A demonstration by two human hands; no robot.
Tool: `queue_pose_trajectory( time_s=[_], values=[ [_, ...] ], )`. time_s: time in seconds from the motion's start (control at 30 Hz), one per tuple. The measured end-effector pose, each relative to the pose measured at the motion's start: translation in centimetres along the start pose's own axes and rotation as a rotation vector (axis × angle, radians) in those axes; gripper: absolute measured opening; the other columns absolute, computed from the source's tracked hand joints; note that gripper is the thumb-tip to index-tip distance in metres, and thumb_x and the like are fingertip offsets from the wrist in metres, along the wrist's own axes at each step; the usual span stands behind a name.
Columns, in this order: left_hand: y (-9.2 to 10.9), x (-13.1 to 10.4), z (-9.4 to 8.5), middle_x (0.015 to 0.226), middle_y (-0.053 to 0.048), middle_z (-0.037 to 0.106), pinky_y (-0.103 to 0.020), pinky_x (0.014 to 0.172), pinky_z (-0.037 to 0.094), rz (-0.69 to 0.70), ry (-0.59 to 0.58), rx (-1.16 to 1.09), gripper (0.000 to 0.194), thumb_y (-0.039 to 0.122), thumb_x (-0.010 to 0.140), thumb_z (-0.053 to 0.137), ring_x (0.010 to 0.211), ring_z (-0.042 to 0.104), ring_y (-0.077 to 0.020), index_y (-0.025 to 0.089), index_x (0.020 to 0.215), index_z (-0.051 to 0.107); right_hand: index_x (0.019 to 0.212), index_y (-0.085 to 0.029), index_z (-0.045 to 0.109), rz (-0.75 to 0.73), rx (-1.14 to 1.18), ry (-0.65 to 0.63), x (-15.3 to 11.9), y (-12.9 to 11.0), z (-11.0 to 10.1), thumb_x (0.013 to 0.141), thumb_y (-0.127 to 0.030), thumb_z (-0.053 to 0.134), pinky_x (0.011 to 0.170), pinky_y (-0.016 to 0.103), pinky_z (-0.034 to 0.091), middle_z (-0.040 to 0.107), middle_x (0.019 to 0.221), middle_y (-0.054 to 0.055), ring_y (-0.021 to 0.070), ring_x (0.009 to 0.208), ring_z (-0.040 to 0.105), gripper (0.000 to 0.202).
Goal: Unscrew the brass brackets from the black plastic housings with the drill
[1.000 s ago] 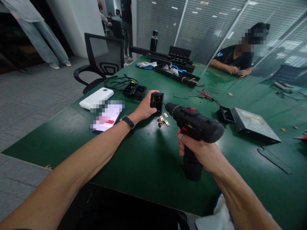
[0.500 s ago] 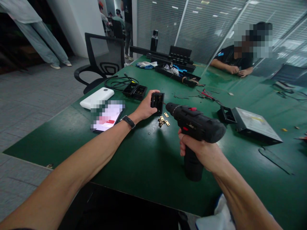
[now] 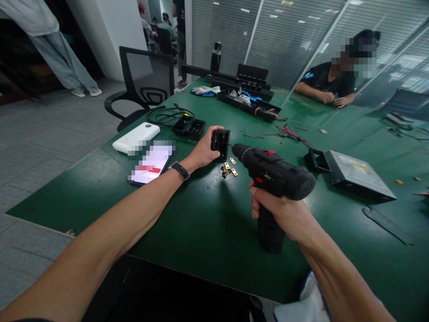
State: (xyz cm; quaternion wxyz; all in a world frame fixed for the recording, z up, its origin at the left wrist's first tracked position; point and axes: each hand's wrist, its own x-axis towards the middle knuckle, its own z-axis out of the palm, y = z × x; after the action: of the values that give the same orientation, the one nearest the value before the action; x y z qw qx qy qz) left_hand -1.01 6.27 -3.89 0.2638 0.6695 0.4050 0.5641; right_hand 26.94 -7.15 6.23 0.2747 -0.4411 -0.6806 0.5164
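Note:
My left hand (image 3: 205,150) holds a small black open box (image 3: 221,144) upright on the green table (image 3: 187,232), its open side facing right. In my right hand (image 3: 273,203) is a black cordless drill (image 3: 273,170) with red marks, my fingers wrapped round its handle. The drill's thin bit points left at the box's opening; whether it touches anything inside cannot be made out. Several small brass plates (image 3: 233,172) and a little heap of dark metal bits (image 3: 224,171) lie just below the box.
To the left are a phone (image 3: 152,164), a white power bank (image 3: 136,137), black boxes (image 3: 195,129) and a cable. A metal-topped case (image 3: 360,174) lies right, a tool tray (image 3: 248,105) behind. A person (image 3: 330,85) sits at the far right; a glove (image 3: 303,304) lies near the front edge.

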Motion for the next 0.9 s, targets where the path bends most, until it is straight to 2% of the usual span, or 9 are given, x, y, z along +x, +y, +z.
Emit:
queue_pose_trajectory(
  time_s=[0.23,0.5,0.67,0.9],
  values=[
    [0.27,-0.05,0.05,0.133,-0.01,0.066,-0.055,0.112,0.055,-0.01,-0.001,0.018,0.085,0.006,0.065,0.068,0.117,0.068,-0.0279,0.025,0.146,0.049,0.097,-0.024,0.066,0.017,0.021,-0.003,-0.02,0.02,0.02,0.098,-0.036,0.07,0.062,0.035,0.055,0.067,0.066,-0.003,0.0195,0.056,0.065,0.012],
    [0.69,-0.15,0.08,0.136,-0.01,0.066,-0.054,0.115,0.054,-0.005,0.009,0.017,0.083,0.005,0.066,0.067,0.121,0.068,-0.0283,0.026,0.144,0.05,0.094,-0.024,0.066,-0.002,0.015,-0.011,0.0,0.27,-0.02,0.098,-0.035,0.07,0.062,0.035,0.055,0.068,0.065,-0.002,0.0202,0.057,0.066,0.012],
    [0.89,-0.25,0.07,0.131,-0.009,0.068,-0.052,0.113,0.055,-0.021,-0.002,0.031,0.084,0.005,0.067,0.067,0.117,0.07,-0.0271,0.024,0.147,0.049,0.098,-0.024,0.067,-0.002,-0.003,0.018,-0.13,0.23,0.06,0.1,-0.036,0.069,0.063,0.036,0.054,0.068,0.063,-0.003,0.0203,0.056,0.064,0.012],
    [0.82,-0.33,-0.03,0.135,-0.009,0.067,-0.051,0.112,0.055,-0.013,0.013,0.055,0.083,0.003,0.066,0.066,0.12,0.068,-0.0271,0.026,0.145,0.05,0.093,-0.025,0.065,0.001,-0.019,-0.007,0.01,0.16,0.0,0.101,-0.036,0.066,0.064,0.037,0.054,0.067,0.064,-0.002,0.0203,0.056,0.065,0.014]
  ],
)
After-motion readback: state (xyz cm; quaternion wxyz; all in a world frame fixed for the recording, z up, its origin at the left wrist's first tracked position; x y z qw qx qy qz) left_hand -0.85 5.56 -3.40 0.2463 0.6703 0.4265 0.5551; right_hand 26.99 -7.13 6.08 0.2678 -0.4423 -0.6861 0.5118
